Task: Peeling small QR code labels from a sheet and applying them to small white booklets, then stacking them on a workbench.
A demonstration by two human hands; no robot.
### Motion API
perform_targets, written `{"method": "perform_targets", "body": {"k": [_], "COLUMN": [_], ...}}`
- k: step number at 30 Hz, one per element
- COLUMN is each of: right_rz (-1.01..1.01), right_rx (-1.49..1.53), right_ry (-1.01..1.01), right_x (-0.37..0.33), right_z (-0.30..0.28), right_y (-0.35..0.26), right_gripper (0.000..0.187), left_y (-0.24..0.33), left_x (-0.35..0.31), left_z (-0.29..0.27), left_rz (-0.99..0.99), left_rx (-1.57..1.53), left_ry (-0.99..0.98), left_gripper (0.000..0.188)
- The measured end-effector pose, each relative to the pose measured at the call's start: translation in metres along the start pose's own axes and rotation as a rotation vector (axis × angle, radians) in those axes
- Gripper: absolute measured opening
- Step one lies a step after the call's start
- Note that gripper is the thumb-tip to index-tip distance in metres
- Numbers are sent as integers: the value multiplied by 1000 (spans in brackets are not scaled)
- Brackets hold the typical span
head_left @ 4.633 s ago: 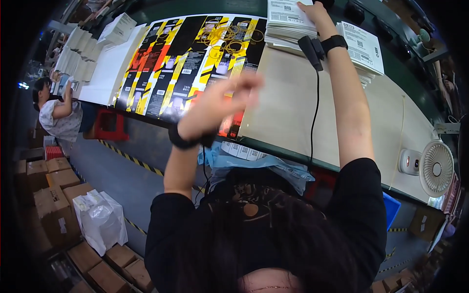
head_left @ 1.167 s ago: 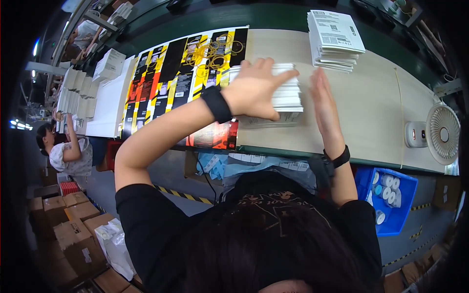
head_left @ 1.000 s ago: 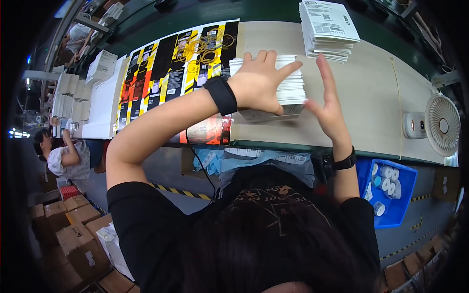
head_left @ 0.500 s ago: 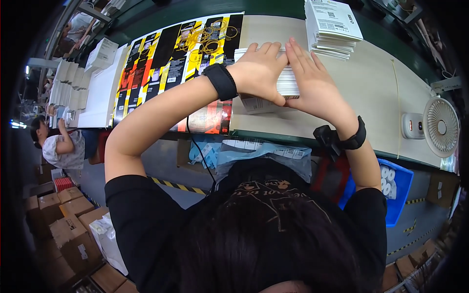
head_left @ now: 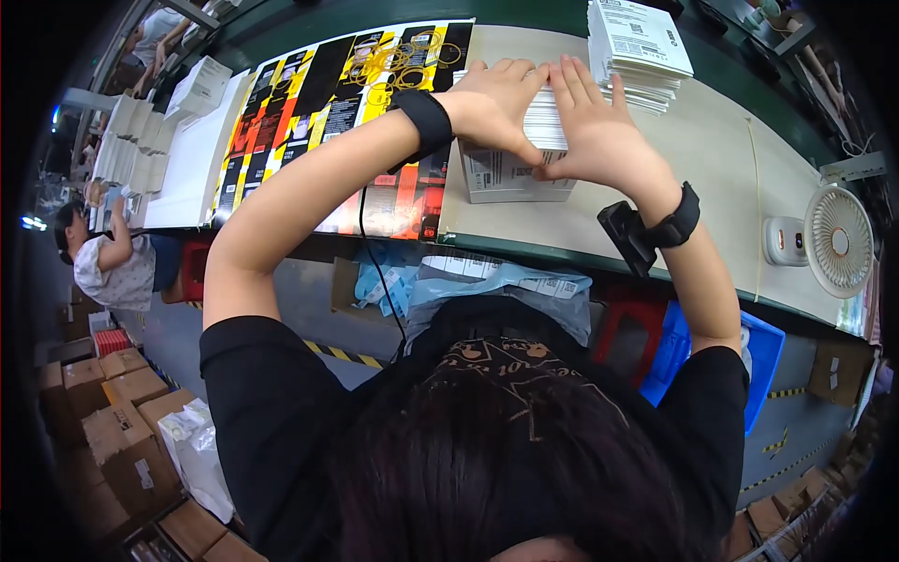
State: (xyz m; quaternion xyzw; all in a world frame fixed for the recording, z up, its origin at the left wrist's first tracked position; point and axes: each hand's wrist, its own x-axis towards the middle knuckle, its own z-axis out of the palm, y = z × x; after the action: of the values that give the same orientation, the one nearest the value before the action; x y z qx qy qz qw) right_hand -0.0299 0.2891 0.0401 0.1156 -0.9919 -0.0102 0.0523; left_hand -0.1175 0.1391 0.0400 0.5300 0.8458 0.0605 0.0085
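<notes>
A block of white printed leaflets, with its pale edges facing up, stands on the table in front of me. The printed side faces me. My left hand lies over the block's left part, fingers stretched toward the far side and thumb at the near edge. Across the right part rests my right hand, its fingers long and spread, the thumb close to the left one. Both hands are open and touch the block; between them a strip of edges shows. The palms hide the rest.
Left of the block lie printed yellow, black and red card sheets with yellow rubber bands on top. A stack of white leaflets stands behind to the right. A small fan sits far right, a blue bin below. Another person works at far left.
More of the block's printed near side shows below my hands. Both hands have shifted slightly up and stay spread over the block. The whole view has moved a little.
</notes>
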Motion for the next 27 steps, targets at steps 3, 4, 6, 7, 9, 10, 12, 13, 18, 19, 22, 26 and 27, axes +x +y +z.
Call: {"method": "perform_targets", "body": {"k": [3,4,6,7,9,10,12,13,18,19,22,26,27], "right_rz": [-26,-25,-64,-85,-103,-119,-130,-131,-126,-122,-113,-147,-172], "right_rx": [-26,-26,80,132,126,120,116,100,21,-3,-71,57,139], "right_ry": [10,12,-17,-32,-26,-23,-18,-5,-40,-69,-176,-111,-52], "right_x": [5,6,10,11,10,9,10,10,11,12,21,32,35], "right_z": [1,0,-1,-2,-2,-2,0,1,-3,-6,-16,-3,1], "right_y": [0,1,6,7,7,6,8,8,3,1,-20,-23,-24], "right_gripper": [111,111,112,112,112,112,112,112,112,112,111,109,108], "left_y": [0,0,0,0,0,-2,-2,-4,-6,-4,1,-1,-3], "left_x": [-5,-7,-7,-7,-10,-14,-24,-32,-57,-57,-57,-55,-55], "left_z": [6,7,8,6,3,1,-9,-9,-9,-9,-14,-12,-11], "left_rz": [-8,-12,-4,4,9,-14,-54,-53,-139,-153,-168,-175,-177], "left_rx": [-42,-64,-62,-61,-59,-16,69,69,201,203,195,161,148], "left_ry": [83,124,125,126,128,68,-53,-55,-29,-41,-75,-101,-84], "left_gripper": [107,108,108,109,109,108,106,106,107,107,106,106,106]}}
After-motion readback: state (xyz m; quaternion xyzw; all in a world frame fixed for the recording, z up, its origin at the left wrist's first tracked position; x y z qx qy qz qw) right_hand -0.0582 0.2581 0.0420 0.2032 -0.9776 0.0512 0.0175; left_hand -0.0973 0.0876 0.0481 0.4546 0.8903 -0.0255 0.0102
